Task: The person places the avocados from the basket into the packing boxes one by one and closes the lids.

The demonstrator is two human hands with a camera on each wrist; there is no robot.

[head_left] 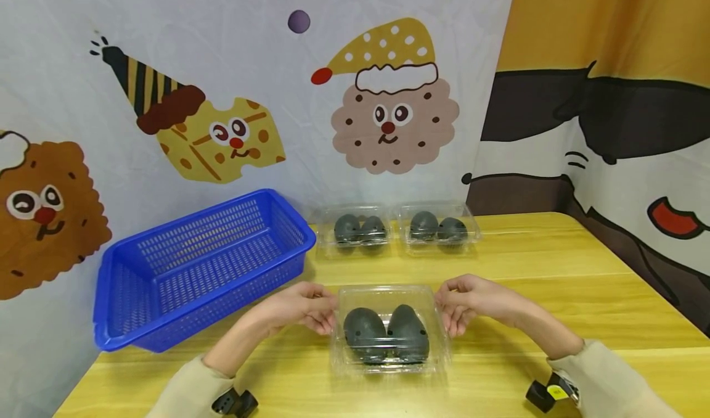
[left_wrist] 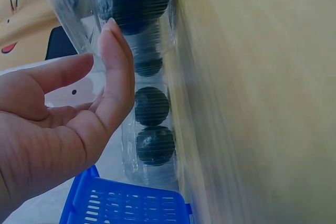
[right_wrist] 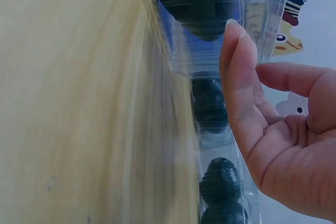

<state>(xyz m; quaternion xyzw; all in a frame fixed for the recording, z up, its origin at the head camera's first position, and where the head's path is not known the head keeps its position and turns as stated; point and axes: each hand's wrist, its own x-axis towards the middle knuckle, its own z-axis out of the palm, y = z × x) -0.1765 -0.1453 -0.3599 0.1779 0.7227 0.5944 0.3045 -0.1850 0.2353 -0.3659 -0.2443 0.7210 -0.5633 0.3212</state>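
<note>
A clear plastic clamshell box sits on the table in front of me, with two dark green avocados side by side in it. At its left side my left hand pinches the edge between thumb and fingers. My right hand grips the opposite side in the same way. In the left wrist view the index fingertip lies against the clear wall beside one avocado. The right wrist view has the fingertips at the wall and the thumb at the box's edge.
Two similar boxes with avocados, a left one and a right one, stand at the back of the wooden table. A blue perforated basket is at the left. Behind hangs a cartoon-printed cloth.
</note>
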